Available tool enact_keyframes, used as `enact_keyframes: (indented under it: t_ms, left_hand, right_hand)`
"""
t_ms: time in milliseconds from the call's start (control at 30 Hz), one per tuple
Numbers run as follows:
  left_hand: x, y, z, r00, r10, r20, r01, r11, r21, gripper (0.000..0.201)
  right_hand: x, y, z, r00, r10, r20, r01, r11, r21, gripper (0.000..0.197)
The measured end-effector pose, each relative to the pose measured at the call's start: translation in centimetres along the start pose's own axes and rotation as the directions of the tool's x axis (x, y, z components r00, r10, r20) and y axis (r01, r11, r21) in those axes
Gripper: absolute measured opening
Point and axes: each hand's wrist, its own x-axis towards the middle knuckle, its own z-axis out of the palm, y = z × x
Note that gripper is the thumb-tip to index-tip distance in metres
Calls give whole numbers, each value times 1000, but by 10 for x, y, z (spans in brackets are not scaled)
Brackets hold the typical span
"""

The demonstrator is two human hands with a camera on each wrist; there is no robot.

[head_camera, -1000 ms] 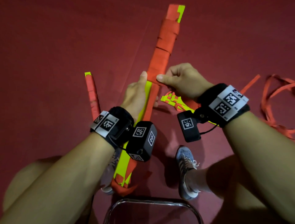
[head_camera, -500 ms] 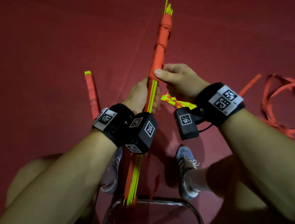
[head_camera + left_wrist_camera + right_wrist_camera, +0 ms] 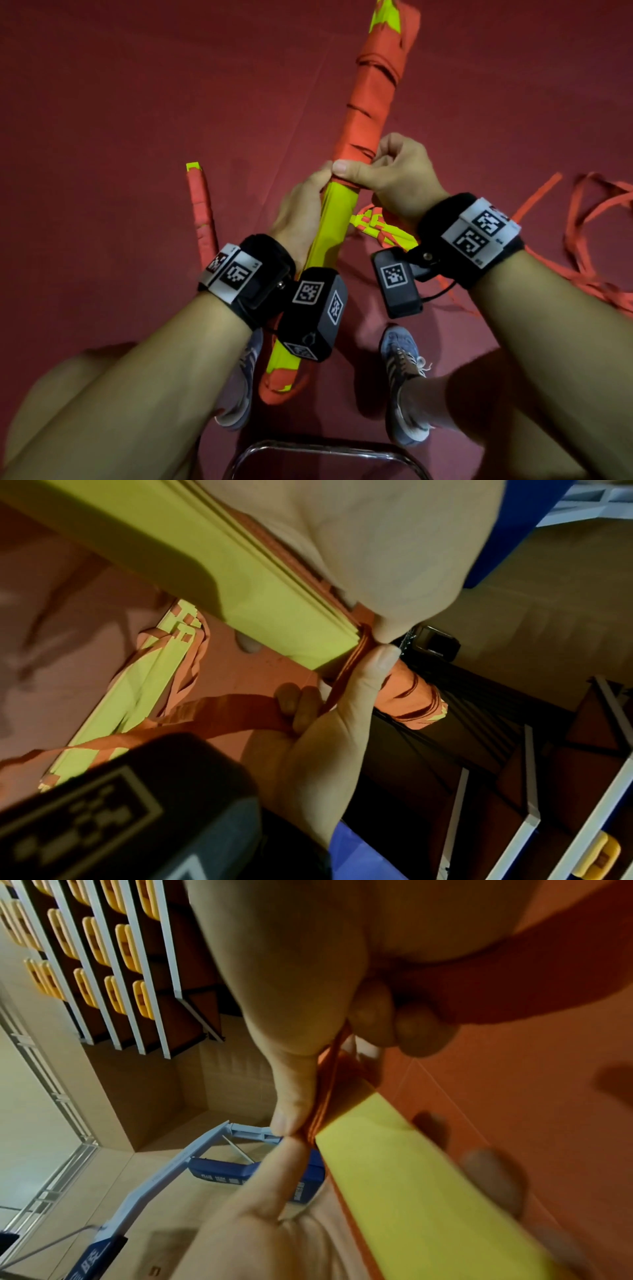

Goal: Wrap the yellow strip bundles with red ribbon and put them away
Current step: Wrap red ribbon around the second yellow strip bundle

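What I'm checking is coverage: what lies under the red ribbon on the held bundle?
The yellow strips show bare where the left hand grips, and peek out at the far tip. Past the right hand, the red ribbon covers them; nothing underneath shows.

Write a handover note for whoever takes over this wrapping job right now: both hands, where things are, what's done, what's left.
Left hand: grips the long yellow strip bundle round its bare middle.
Right hand: pinches the flat red ribbon against that bundle at the wrap's edge.
Where: a ribbon-wrapped bundle lies on the red floor to the left; another yellow bundle lies below the right wrist; a loose ribbon pile lies to the right.
Done: the held bundle's far part is wrapped.
Left: wrap its bare yellow stretch, wrap the other yellow bundle, put all away.
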Motion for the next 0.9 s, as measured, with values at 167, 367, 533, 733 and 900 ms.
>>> enact_keyframes:
  t_ms: [167,367,533,733,900]
  left_hand:
    - [5,-1,-2,993,76,-89,-74,997,29,52]
    - [4,-3,1,996,53,-71,-56,998,-40,50]
    - [4,-5,3,998,48,30,-46,996,-74,40]
    - [5,-4,0,990,141,17,-140,988,-59,19]
    - [10,-8,0,985,170,-18,-170,985,-36,25]
  right_hand:
    - [0,-5,-3,996,12,89,-14,1000,27,37]
    - [-1,-8,-5,997,55,62,-53,998,-43,35]
    - [-3,-7,-6,997,56,55,-46,986,-162,37]
    - [-3,-12,-8,994,43,104,-28,990,-138,23]
    - [-5,-14,-11,983,101,154,-66,974,-218,29]
